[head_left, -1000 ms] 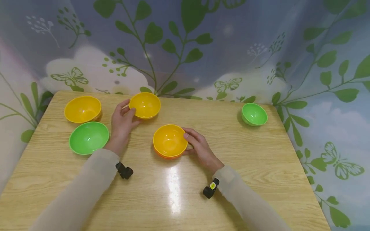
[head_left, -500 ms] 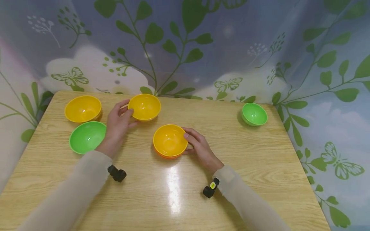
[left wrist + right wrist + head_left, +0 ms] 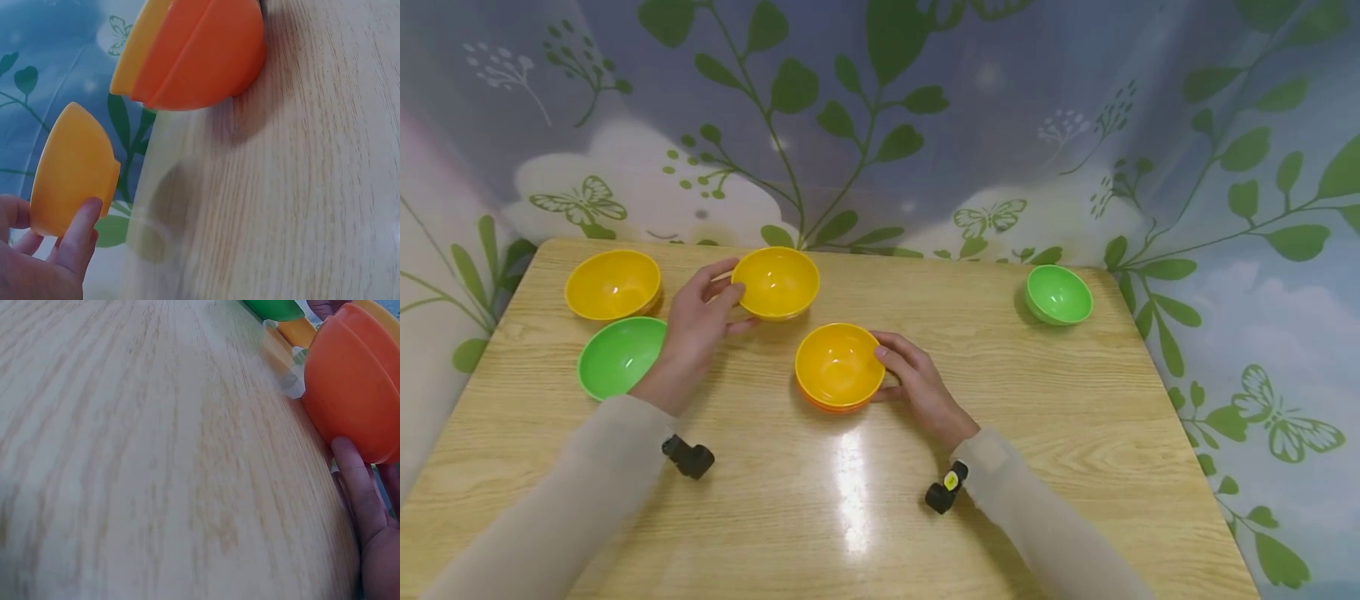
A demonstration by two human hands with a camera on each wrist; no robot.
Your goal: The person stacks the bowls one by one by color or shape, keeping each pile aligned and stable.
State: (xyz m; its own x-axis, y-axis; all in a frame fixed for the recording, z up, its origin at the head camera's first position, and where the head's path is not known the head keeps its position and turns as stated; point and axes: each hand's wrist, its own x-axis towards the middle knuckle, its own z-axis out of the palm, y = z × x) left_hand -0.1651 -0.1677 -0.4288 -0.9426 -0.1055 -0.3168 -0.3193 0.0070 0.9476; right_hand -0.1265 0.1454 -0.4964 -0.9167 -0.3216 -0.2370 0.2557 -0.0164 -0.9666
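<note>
My left hand (image 3: 695, 323) grips a yellow bowl (image 3: 775, 283) by its left side, near the table's back edge. In the left wrist view, thumb and fingers pinch this yellow bowl (image 3: 75, 175), which is tilted and raised over the table. My right hand (image 3: 919, 390) holds the right side of a stack at the middle of the table. A yellow bowl (image 3: 840, 367) sits on top there, nested in orange. From the right wrist view, the orange bowls (image 3: 350, 387) show two layered rims, with the thumb and fingers against their lower side.
On the wooden table (image 3: 760, 525), another yellow bowl (image 3: 613, 285) stands at the back left. A green bowl (image 3: 619, 358) is just in front of it, partly covered by my left wrist. A smaller green bowl (image 3: 1058, 295) stands at the back right. A patterned curtain (image 3: 850, 167) hangs behind.
My left wrist and forearm have swung left, and the yellow bowl in that hand has come slightly nearer and looks a little larger. My right hand and the stack have stayed put.
</note>
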